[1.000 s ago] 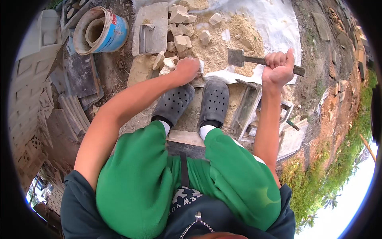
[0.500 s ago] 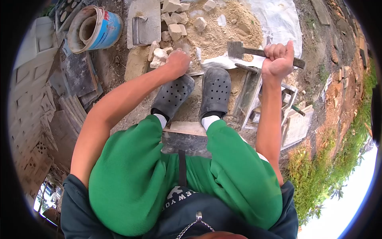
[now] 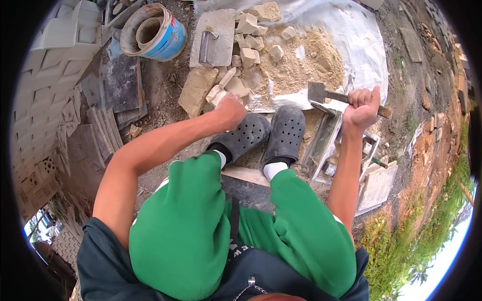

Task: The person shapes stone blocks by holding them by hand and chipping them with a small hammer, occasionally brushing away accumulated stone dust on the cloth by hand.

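My right hand (image 3: 361, 108) is closed around the wooden handle of a hammer (image 3: 316, 93) with a flat rectangular metal head. The head points left, above the edge of a white sheet. My left hand (image 3: 231, 111) is curled low beside the toe of one grey clog. Pale stone pieces (image 3: 237, 88) lie just beyond its knuckles. The back of the hand hides its fingertips, so what they grip cannot be made out.
Stone chunks and sandy rubble (image 3: 306, 57) cover part of the white sheet (image 3: 369, 45). A flat trowel (image 3: 221, 42) lies behind a large block (image 3: 197, 91). A blue bucket (image 3: 168, 42) stands far left. A metal frame (image 3: 321, 150) sits beside my right forearm.
The view has shifted, so the scene appears further right and lower. My left hand has shifted slightly toward me from the stones. My right hand still grips the hammer.
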Motion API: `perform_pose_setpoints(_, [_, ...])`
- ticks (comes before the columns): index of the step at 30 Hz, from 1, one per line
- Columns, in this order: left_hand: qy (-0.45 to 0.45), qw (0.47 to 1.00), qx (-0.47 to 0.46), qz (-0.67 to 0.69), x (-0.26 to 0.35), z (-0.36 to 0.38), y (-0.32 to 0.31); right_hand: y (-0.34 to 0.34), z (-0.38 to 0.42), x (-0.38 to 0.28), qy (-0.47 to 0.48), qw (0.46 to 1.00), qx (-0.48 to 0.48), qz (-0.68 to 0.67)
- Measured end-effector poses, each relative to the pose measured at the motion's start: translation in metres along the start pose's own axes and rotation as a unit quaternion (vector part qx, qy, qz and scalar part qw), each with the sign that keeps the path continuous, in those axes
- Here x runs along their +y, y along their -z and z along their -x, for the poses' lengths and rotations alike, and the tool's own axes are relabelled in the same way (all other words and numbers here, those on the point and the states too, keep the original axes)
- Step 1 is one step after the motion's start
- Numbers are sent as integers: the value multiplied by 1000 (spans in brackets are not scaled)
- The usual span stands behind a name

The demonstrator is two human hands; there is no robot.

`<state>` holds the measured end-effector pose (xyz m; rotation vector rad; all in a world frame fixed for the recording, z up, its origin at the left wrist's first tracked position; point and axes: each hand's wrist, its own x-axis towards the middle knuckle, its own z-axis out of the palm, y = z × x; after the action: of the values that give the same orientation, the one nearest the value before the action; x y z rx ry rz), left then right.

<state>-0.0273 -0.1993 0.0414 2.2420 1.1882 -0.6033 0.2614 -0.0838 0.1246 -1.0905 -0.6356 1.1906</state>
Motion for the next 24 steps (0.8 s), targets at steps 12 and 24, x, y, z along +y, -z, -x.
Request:
perform_pose_setpoints(12, [242, 945, 192, 107, -39, -52, -12, -2, 3, 3, -9, 1000, -5, 24])
perform_pose_setpoints(24, [208, 936, 229, 170, -48, -26, 8, -2, -1, 10, -24, 999, -9, 19])
